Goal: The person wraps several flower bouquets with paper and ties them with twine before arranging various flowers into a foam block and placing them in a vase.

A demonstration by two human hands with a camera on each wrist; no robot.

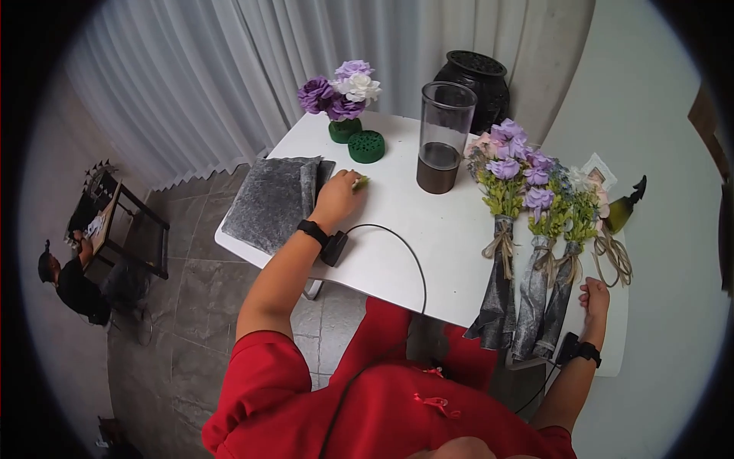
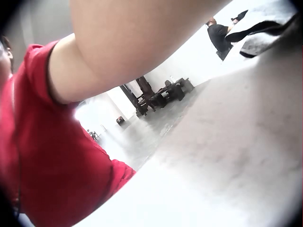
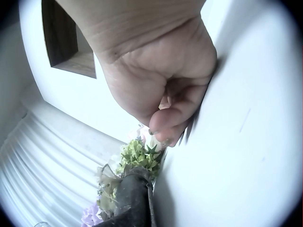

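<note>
Beside the grey wrapping sheets (image 1: pixel 269 200), the left hand (image 1: pixel 339 200) rests low over the white table (image 1: pixel 397 260), a small green piece (image 1: pixel 362 183) at its fingertips. The left wrist view shows the bare arm (image 2: pixel 128 38) and red sleeve, not the fingers. The right hand (image 1: pixel 595 300) lies at the table's right side, near the wrapped bouquets (image 1: pixel 529 298); its fingers (image 3: pixel 177 113) are loosely curled in the right wrist view, with nothing seen in them. One bouquet's dark wrapping (image 3: pixel 135 194) and green leaves (image 3: pixel 139 156) are below it.
A tall glass vase (image 1: pixel 443 138) with dark contents stands at the back. Left of it are a green foam block (image 1: pixel 366 146) and purple and white flowers (image 1: pixel 345 92) in another block. Twine (image 1: pixel 612 260) lies at the right. A black cable crosses the table; another person sits far left.
</note>
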